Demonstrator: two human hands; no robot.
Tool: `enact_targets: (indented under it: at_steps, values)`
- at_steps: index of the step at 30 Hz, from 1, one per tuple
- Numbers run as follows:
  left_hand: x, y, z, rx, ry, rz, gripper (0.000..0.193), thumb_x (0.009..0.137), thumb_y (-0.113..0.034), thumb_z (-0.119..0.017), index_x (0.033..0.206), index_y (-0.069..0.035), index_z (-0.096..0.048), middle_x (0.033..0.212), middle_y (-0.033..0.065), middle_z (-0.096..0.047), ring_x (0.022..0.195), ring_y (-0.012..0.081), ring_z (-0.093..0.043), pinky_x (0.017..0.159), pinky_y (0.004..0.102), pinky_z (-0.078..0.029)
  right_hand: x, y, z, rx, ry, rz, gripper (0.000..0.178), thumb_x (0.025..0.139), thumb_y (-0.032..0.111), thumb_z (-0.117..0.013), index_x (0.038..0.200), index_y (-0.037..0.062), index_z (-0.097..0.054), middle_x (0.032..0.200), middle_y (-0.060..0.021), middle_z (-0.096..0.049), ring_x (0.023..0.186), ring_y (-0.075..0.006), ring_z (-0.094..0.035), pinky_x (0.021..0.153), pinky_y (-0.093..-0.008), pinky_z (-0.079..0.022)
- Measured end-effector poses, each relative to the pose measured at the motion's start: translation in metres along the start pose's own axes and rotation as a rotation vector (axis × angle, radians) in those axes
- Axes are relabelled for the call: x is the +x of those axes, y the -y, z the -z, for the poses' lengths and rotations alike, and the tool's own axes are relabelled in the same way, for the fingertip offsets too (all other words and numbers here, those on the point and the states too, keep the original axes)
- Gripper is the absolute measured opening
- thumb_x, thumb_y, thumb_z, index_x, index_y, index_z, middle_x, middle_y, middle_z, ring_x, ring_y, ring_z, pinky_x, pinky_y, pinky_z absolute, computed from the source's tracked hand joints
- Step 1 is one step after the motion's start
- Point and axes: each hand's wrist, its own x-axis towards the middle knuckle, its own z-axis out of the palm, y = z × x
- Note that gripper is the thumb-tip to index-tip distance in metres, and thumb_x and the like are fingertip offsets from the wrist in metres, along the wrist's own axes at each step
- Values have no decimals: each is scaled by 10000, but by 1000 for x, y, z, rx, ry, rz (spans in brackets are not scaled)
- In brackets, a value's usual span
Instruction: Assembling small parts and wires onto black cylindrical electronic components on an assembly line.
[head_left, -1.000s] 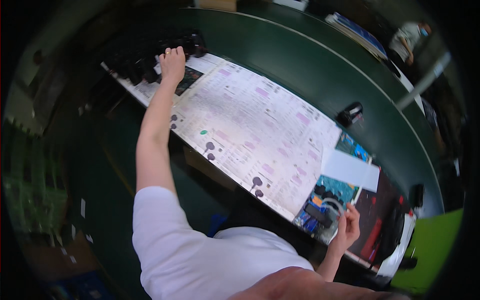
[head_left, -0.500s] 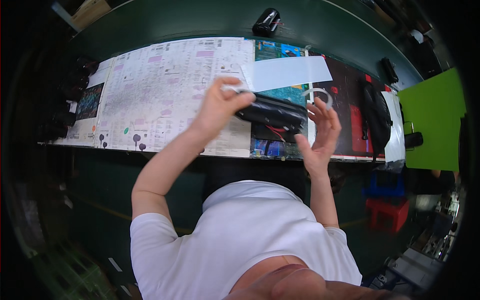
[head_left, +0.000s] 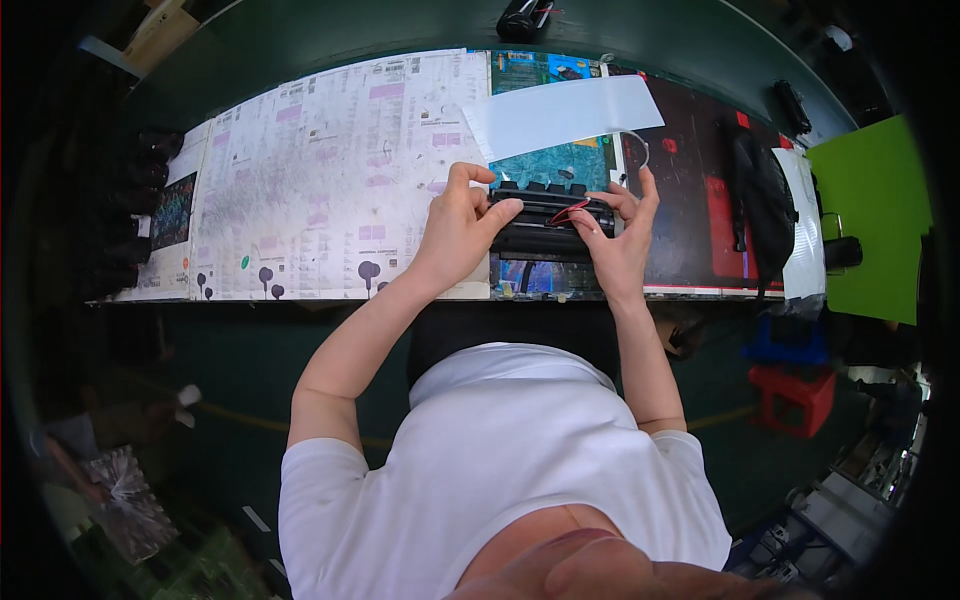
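While my left grip (head_left: pixel 455 238) and right grip (head_left: pixel 622 248) held opposite ends of the black casing (head_left: pixel 540 240) over the near desk (head_left: pixel 320 170), I was probably sorting red wires (head_left: pixel 567 212); next kinda needed steadiness.

Long black casing (head_left: pixel 540 243) crosswise over the worktable (head_left: pixel 300 180), tabs along its far edge, red wire (head_left: pixel 567 212) right of centre
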Motion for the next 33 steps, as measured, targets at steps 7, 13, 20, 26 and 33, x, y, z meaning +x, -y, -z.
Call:
enact_targets:
  at_steps: [7, 13, 20, 26, 33]
  values:
    - [1, 0, -1, -77, 2, 37, 494, 965, -246, -797, 1231, 20, -476, 623, 65, -603, 582, 155, -575, 582, 332, -448, 3, 9, 2, -58, -38, -10, 1026, 786, 191, -944, 1593, 21, -333, 1433, -169, -602, 1356, -343, -546, 1174, -471, -394]
    - [-2, -10, 3, 501, -291, -322, 506, 895, -314, -861, 1192, -8, -588, 864, 97, -633, 870, 231, -592, 767, 398, -490, 12, 16, 15, 37, 36, 114, 661, 827, 21, -740, 1457, 37, -541, 1506, -172, -549, 1418, -332, -493, 1205, -463, -368]
    - [22, -35, -4, 326, -219, -354, 396, 839, -354, -893, 993, -45, -699, 903, 73, -615, 967, 240, -545, 827, 402, -471, 13, 33, 18, 170, 113, 185, 581, 809, -55, -594, 1384, 33, -611, 1545, -170, -527, 1463, -334, -471, 1227, -470, -353]
    - [41, -16, -11, 114, -235, -331, 307, 847, -293, -876, 941, -45, -723, 832, 58, -646, 903, 212, -546, 810, 387, -479, 12, 39, 23, 197, 142, 198, 502, 824, -38, -621, 1320, 31, -661, 1527, -164, -556, 1446, -323, -505, 1214, -464, -369]
    - [70, -10, 1, 29, 54, 27, 205, 874, -207, -810, 866, -4, -784, 752, 95, -730, 908, 218, -605, 808, 348, -501, 49, -1, 11, 408, 181, -160, 165, 938, 74, -732, 1065, -27, -760, 1356, -142, -696, 1204, -173, -630, 1085, -355, -462]
